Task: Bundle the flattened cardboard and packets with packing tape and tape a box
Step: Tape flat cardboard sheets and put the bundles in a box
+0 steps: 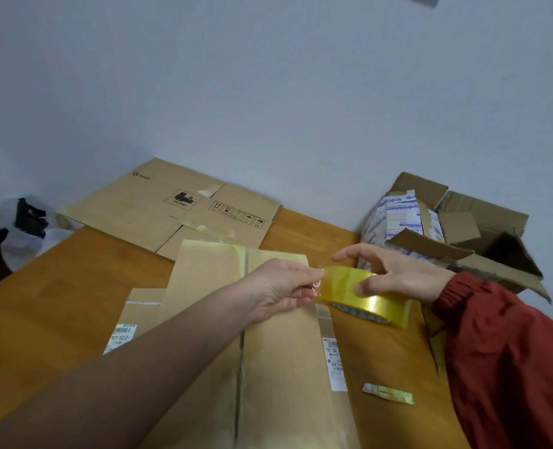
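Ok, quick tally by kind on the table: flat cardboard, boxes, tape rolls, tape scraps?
Flat cardboard, plainly seen: 3
Open box: 1
Tape roll: 1
Tape scrap: 1
Total: 6

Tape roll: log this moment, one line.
left hand pinches tape end | right hand holds packing tape roll | above flattened cardboard | open box at right
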